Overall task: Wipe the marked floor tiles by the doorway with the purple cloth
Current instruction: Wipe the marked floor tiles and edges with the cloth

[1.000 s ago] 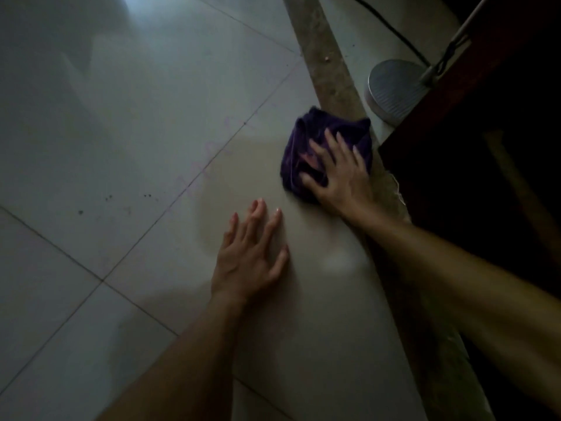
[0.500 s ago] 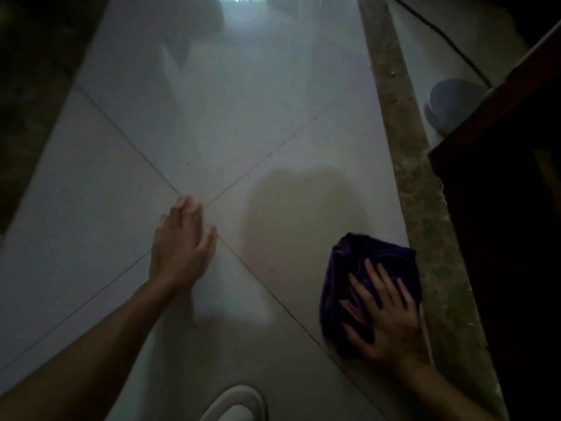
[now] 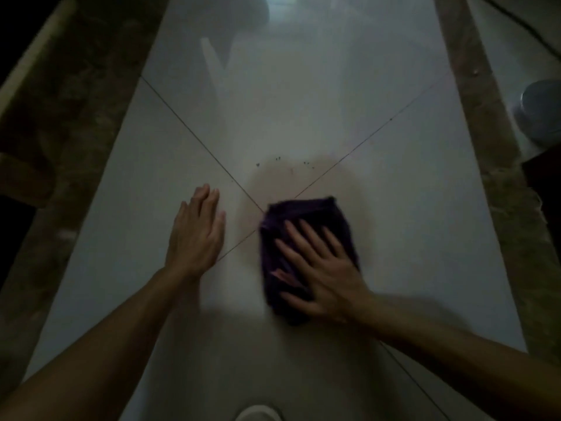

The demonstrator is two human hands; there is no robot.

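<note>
My right hand (image 3: 326,275) presses flat, fingers spread, on the folded purple cloth (image 3: 306,220), which sits just where the grout lines of the pale glossy floor tiles (image 3: 394,208) cross. My left hand (image 3: 195,230) rests open on the tile beside it — bracing me. A faint damp patch surrounds the cloth, but small dark specks (image 3: 277,159) lie just beyond it — so I judge the wiping partly done.
</note>
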